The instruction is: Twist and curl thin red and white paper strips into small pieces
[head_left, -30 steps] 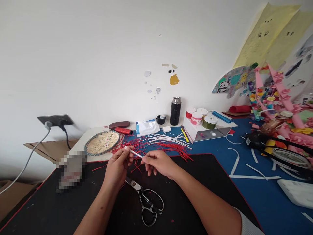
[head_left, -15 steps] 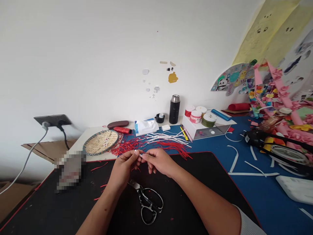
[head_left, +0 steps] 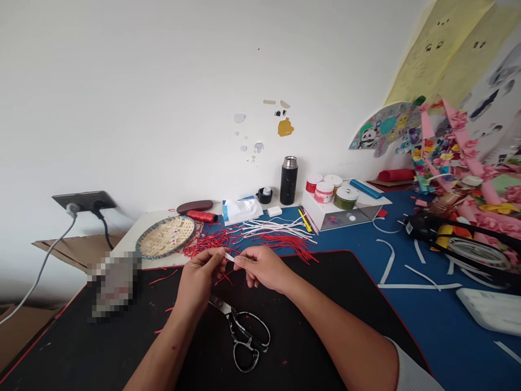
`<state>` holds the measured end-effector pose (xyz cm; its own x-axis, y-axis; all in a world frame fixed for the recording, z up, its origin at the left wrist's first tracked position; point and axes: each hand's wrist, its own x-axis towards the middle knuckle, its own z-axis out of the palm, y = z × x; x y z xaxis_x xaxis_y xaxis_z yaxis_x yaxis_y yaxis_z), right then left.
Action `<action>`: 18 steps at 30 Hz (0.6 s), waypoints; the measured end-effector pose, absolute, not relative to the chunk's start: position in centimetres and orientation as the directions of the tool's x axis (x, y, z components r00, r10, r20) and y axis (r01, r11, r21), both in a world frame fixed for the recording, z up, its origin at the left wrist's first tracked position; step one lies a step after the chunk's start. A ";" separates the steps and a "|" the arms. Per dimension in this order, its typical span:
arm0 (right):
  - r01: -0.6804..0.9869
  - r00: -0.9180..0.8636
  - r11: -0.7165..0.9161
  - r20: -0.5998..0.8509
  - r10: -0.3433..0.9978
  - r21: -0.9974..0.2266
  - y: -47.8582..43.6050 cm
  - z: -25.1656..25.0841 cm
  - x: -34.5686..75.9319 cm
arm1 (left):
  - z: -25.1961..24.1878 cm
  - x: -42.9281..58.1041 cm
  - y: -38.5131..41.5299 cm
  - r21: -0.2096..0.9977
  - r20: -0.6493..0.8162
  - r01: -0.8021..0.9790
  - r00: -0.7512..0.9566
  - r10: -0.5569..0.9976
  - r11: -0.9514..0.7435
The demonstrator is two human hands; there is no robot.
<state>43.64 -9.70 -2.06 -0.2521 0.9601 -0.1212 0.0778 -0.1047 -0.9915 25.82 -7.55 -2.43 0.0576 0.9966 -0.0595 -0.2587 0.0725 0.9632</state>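
Both my hands meet above the black mat [head_left: 325, 304]. My left hand [head_left: 200, 277] and my right hand [head_left: 262, 267] each pinch one end of a short white paper strip [head_left: 230, 257], fingertips almost touching. Black-handled scissors [head_left: 244, 332] lie shut on the mat just below my hands. Behind them lies a heap of red paper strips [head_left: 215, 240] and a bundle of white paper strips [head_left: 277, 228].
A woven basket [head_left: 166, 236], red thread spool [head_left: 202, 216], tissue pack [head_left: 241, 209], black flask [head_left: 288, 180] and paint jars [head_left: 334, 191] on a white box stand at the back. Loose white strips [head_left: 415, 284] and paper crafts [head_left: 464, 157] crowd the blue surface on the right.
My hands have drawn together; the white strip, long and stretched between them a second ago, now shows only as a short piece between the fingertips.
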 end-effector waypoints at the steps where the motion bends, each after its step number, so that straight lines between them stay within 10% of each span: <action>1: 0.083 -0.250 -0.107 -0.125 0.960 -0.991 -9.7 -2.0 43.6 | -2.5 25.8 -7.5 0.959 -0.065 -0.274 0.054 0.996 0.077; 11: 0.084 -0.244 -0.129 -0.145 0.959 -0.988 -9.8 -1.8 43.6 | -1.9 24.9 -7.0 0.898 -0.118 -0.424 0.022 0.993 0.116; 18: -0.049 -0.271 -0.116 -0.099 0.957 -0.992 -9.8 -1.7 43.8 | -1.3 25.4 -7.7 0.875 -0.152 -0.385 0.358 0.921 0.293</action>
<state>43.82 -9.83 -1.67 -0.2714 0.9574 -0.0989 -0.0493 -0.1165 -0.9920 25.36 -7.73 -1.31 0.3575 0.9215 -0.1519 -0.3846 0.2935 0.8752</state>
